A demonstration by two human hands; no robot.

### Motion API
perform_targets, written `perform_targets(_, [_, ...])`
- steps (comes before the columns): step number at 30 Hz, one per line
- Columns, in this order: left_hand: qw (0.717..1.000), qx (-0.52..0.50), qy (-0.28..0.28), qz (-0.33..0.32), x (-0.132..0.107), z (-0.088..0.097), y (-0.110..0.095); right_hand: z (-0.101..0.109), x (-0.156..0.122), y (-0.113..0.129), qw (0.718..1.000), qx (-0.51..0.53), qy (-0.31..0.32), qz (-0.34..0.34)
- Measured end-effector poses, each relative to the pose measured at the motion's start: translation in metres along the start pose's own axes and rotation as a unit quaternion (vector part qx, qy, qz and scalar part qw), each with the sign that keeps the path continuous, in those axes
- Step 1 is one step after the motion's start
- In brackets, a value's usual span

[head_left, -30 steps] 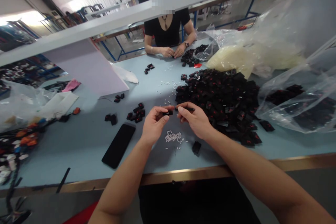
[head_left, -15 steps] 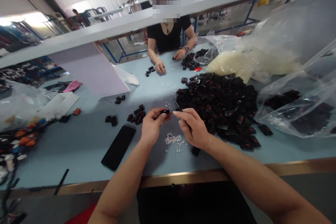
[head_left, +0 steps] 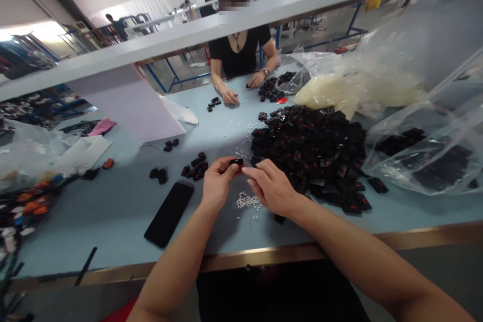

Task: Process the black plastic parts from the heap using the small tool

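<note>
My left hand (head_left: 220, 179) is closed on a small black plastic housing (head_left: 236, 161) with light marks on its near side, held just above the table. My right hand (head_left: 272, 186) is at its right, index finger stretched toward the housing and the other fingers curled; whether something tiny is pinched there is hidden. Below the hands lies a little heap of small white pieces (head_left: 246, 200). A large pile of similar black housings (head_left: 313, 146), some with red marks, rises just beyond my right hand. Several more black housings (head_left: 195, 166) sit to the left of my left hand.
A black phone (head_left: 169, 214) lies on the blue table (head_left: 121, 211). Clear plastic bags (head_left: 426, 146) stand at the right, cables with orange connectors (head_left: 35, 204) at the left. Opposite, a co-worker (head_left: 241, 53) handles similar parts. A white shelf beam (head_left: 169, 30) crosses above.
My right hand has moved left and slightly down, bringing its index finger close to the black housing. My left hand keeps its hold. The whole view has shifted slightly.
</note>
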State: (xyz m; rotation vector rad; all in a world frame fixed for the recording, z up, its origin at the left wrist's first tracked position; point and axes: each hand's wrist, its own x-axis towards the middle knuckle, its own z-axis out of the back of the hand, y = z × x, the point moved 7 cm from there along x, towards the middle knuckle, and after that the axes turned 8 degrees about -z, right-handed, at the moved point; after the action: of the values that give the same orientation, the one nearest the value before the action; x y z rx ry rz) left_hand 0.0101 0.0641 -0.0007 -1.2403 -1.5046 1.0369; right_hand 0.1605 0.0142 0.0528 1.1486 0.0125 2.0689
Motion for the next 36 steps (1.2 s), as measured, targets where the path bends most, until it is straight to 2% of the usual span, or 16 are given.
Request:
perform_targets(2, [1.000, -0.002, 0.001, 0.000, 0.000, 0.000, 0.000, -0.002, -0.001, 0.000, 1.000, -0.015, 0.000, -0.003])
perform_targets(6, [1.000, 0.000, 0.005, 0.005, 0.001, 0.001, 0.002, -0.015, -0.003, 0.001, 0.997, -0.038, 0.069, 0.017])
perform_targets(9, [1.000, -0.003, 0.008, 0.003, 0.001, 0.001, 0.003, -0.012, -0.003, -0.001, 0.998, -0.022, 0.051, 0.012])
perform_targets(13, [1.000, 0.002, 0.012, 0.008, 0.001, 0.001, 0.004, -0.016, -0.004, -0.001, 0.996, -0.055, 0.074, 0.015])
perform_targets(17, [1.000, -0.005, 0.013, 0.004, 0.000, 0.000, 0.003, -0.010, -0.004, -0.001, 0.998, -0.049, 0.031, -0.002])
perform_targets(21, [1.000, -0.001, 0.013, 0.008, 0.000, 0.000, 0.003, -0.017, -0.005, 0.001, 0.996, -0.055, 0.075, 0.018])
perform_targets(25, [1.000, 0.001, 0.016, 0.003, 0.000, -0.001, 0.002, -0.013, -0.004, -0.003, 0.998, -0.033, 0.046, -0.014])
perform_targets(29, [1.000, 0.001, 0.010, 0.013, 0.000, 0.000, 0.003, -0.020, -0.005, -0.003, 0.994, -0.047, 0.098, -0.006])
perform_targets(33, [1.000, 0.000, 0.018, 0.005, 0.000, -0.001, 0.003, -0.015, -0.003, -0.007, 0.997, -0.039, 0.065, -0.030])
perform_targets(36, [1.000, 0.003, 0.019, 0.006, 0.000, 0.000, 0.004, -0.022, -0.005, -0.006, 0.993, -0.048, 0.109, -0.017])
